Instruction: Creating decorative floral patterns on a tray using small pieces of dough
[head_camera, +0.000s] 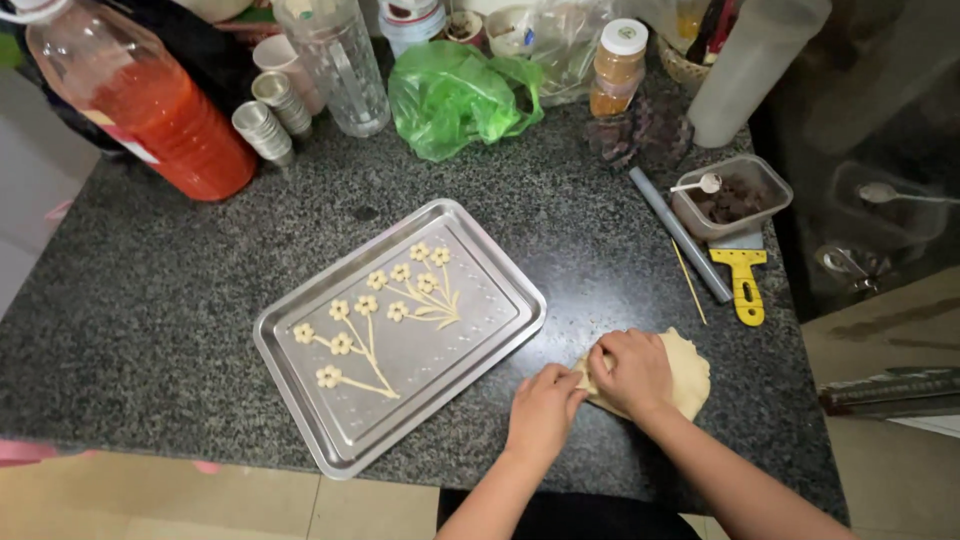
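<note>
- Dough (688, 372), a pale flat slab, lies at the near right edge of the speckled stone counter (150, 300), close to my body so I can lean my weight on it.
- At far left a plastic bottle of red liquid (165, 120) lies tilted, with stacked small metal cups (265, 130) beside it, all pushed to the back and out of my working space.
- Just left of my hands sits the steel tray (300, 350), set at an angle and within easy reach; dough flowers on thin stems (385, 310) lie flat on it, spaced apart so they do not stick together.
- My left hand (545, 410) is curled, fingertips on the slab's near left edge.
- My right hand (632, 372) lies across the slab, fingers bent over that same edge; whether I am pinching or only pressing, I cannot tell, since the fingertips are hidden.
- Farther right lie a thin wooden skewer (690, 285), a grey rod (680, 235) and a yellow-handled scraper (743, 275), parked beside a plastic tub (775, 185) of something dark, perhaps a filling.
- Much of the dough is covered by my right hand, and things along the back are cut off by the frame.
</note>
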